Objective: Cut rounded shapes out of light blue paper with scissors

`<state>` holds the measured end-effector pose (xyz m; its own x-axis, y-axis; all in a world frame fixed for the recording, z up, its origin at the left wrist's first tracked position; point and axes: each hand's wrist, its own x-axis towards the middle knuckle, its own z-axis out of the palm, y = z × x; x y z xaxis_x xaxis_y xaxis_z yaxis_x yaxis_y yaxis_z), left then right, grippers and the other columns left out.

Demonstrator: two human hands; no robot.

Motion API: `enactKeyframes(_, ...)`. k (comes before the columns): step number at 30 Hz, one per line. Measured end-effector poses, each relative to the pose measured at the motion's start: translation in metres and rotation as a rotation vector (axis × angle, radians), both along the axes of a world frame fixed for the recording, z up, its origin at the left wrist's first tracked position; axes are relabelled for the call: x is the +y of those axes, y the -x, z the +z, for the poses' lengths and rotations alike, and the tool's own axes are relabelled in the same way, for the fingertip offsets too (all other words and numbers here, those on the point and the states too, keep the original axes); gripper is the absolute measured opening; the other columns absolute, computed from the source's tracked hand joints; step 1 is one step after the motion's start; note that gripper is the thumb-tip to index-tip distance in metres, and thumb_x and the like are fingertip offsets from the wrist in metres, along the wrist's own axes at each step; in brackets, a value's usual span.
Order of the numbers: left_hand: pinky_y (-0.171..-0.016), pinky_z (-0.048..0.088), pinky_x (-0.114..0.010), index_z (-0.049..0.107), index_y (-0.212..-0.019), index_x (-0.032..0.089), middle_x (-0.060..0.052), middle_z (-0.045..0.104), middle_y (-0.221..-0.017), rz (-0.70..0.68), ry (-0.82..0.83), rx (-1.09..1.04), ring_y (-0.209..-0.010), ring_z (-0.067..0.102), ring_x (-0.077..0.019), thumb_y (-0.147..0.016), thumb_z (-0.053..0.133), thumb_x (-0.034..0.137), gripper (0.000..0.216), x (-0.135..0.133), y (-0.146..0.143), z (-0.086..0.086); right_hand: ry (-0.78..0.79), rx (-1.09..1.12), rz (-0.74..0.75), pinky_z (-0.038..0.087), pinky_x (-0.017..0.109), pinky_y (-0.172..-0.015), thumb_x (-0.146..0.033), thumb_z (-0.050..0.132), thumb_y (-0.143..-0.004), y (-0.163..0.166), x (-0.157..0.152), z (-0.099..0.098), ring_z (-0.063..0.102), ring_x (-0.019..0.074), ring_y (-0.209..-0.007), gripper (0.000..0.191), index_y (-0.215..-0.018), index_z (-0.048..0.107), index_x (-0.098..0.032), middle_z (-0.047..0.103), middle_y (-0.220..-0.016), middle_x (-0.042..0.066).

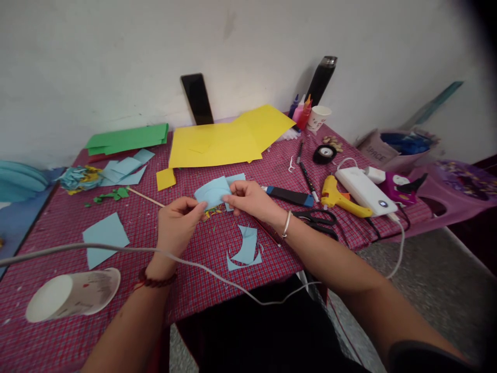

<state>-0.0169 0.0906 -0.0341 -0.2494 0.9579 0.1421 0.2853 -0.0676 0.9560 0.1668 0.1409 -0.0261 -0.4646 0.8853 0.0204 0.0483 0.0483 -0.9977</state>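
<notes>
A piece of light blue paper (213, 191) is held up between both hands over the checked tablecloth. My left hand (180, 215) pinches its lower left edge between thumb and fingers. On the right side, my right hand (252, 199) grips the same paper with thumb and fingertips. Another blue sheet (236, 178) shows partly behind it. Small yellow and green scraps (214, 211) lie beneath. Nearer the front edge are curved blue offcuts (246, 246). A thin wooden stick (145, 197) points toward my left hand.
Yellow sheets (217, 145) and green paper (128, 139) lie at the back. To the right are a utility knife (289, 196), black scissors (316, 217), a yellow glue gun (341, 199) and a white power bank (365, 190). A white cable (194, 265) crosses in front; a paper cup (73, 295) lies left.
</notes>
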Motion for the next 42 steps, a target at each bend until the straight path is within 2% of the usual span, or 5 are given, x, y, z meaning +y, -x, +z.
enactKeyframes(11, -0.044, 0.04, -0.017, 0.063, -0.062, 0.015, 0.001, 0.06, -0.052, -0.107, 0.201, -0.618, -0.048, 0.055, -0.0087, -0.058, 0.08, 0.026, 0.021, 0.006, -0.002, 0.01, 0.141, 0.131, 0.046, 0.042, 0.018, -0.044, -0.023, 0.061, -0.082, -0.002, 0.002, -0.003, 0.052, 0.0048, -0.042, 0.02, -0.068, 0.048, -0.017, 0.058, -0.057, -0.006)
enactKeyframes(18, -0.043, 0.04, -0.019, 0.062, -0.06, 0.015, -0.001, 0.062, -0.057, -0.175, 0.217, -0.507, -0.049, 0.054, -0.0095, -0.065, 0.076, 0.03, 0.022, -0.001, -0.005, 0.009, 0.168, 0.172, 0.043, 0.043, 0.018, -0.043, -0.023, 0.062, -0.081, -0.001, 0.002, -0.006, 0.051, 0.0048, -0.042, 0.019, -0.069, 0.049, -0.018, 0.059, -0.057, -0.005)
enactKeyframes(28, -0.042, 0.036, -0.019, 0.06, -0.059, 0.015, 0.002, 0.057, -0.053, -0.055, 0.099, -0.463, -0.046, 0.048, -0.0072, -0.069, 0.071, 0.03, 0.02, 0.0, -0.009, 0.009, 0.267, 0.122, 0.1, 0.039, 0.016, -0.037, -0.024, 0.063, -0.079, 0.003, -0.003, -0.006, 0.047, 0.0044, -0.037, 0.017, -0.068, 0.052, -0.017, 0.054, -0.048, -0.007)
enactKeyframes(33, -0.048, 0.042, -0.02, 0.061, -0.067, 0.015, 0.0, 0.062, -0.061, -0.066, 0.085, -0.671, -0.054, 0.055, -0.009, -0.067, 0.074, 0.031, 0.021, -0.004, -0.022, 0.003, 0.174, 0.159, 0.022, 0.042, 0.017, -0.042, -0.026, 0.062, -0.079, 0.01, -0.009, -0.007, 0.048, 0.0048, -0.042, 0.014, -0.074, 0.053, -0.016, 0.055, -0.053, -0.007)
enactKeyframes(42, -0.048, 0.041, -0.022, 0.059, -0.06, 0.012, -0.002, 0.063, -0.057, 0.032, 0.153, -0.643, -0.05, 0.054, -0.0092, -0.063, 0.077, 0.029, 0.025, -0.007, -0.033, -0.004, -0.173, -0.081, -0.063, 0.039, 0.023, -0.051, -0.031, 0.058, -0.08, 0.02, -0.013, -0.018, 0.05, 0.0107, -0.056, 0.014, -0.078, 0.057, -0.017, 0.054, -0.06, -0.003)
